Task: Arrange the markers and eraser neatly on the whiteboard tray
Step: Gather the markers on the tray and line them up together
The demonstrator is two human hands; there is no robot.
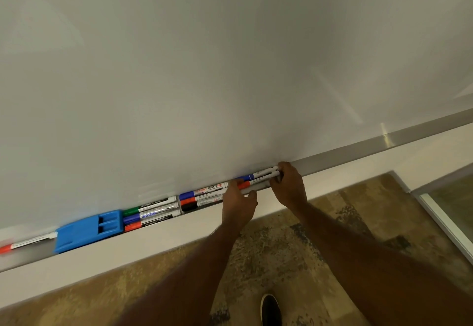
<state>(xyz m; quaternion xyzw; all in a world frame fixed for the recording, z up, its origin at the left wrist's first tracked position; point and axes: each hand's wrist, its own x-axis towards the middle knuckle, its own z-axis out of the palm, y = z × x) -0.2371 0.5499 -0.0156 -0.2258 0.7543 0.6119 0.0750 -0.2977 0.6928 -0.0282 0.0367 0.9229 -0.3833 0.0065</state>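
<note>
Whiteboard tray (345,149): left hand (238,205) and right hand (290,184) pinch the rightmost blue-and-red marker pair (258,178), squaring its ends; aligning with neighbours seems next.

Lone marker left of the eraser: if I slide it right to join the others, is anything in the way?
Yes. The blue eraser lies in the tray right beside the lone marker, filling the channel between it and the marker groups. Both hands are busy farther right.

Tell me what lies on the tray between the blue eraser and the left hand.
In the head view, two groups of three markers each lie between the eraser and left hand.
</note>
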